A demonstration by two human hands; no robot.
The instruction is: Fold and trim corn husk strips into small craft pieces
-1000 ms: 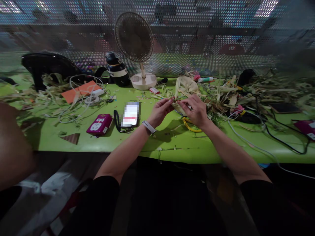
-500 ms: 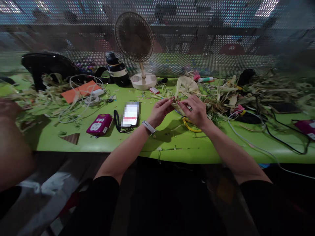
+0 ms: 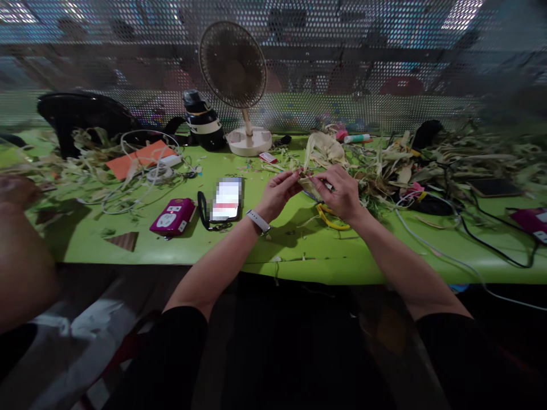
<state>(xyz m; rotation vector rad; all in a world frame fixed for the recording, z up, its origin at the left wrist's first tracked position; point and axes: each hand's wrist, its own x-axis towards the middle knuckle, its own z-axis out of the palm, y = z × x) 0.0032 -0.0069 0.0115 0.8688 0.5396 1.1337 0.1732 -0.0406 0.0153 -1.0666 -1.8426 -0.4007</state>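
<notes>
My left hand (image 3: pixel 278 195), with a pale watch strap on the wrist, is closed in a pinch above the green table. My right hand (image 3: pixel 341 192) pinches from the other side. Between their fingertips is a pale strip of what looks like dried corn husk (image 3: pixel 308 184); the fingers cover part of it. Just beyond the hands lies a larger bunch of pale husk (image 3: pixel 327 149). Under my right hand, a yellow curved handle (image 3: pixel 332 221) rests on the table, the rest of its tool partly hidden.
A phone (image 3: pixel 227 199) and a purple power socket box (image 3: pixel 173 217) lie to the left. Behind stand a fan (image 3: pixel 249 141) and a black bottle (image 3: pixel 204 122). Husk heaps (image 3: pixel 401 165) and cables spread right. Another person's arm (image 3: pixel 21 245) rests at far left.
The husk strip between my fingertips has shifted and tilted slightly. Both hands stay in nearly the same place.
</notes>
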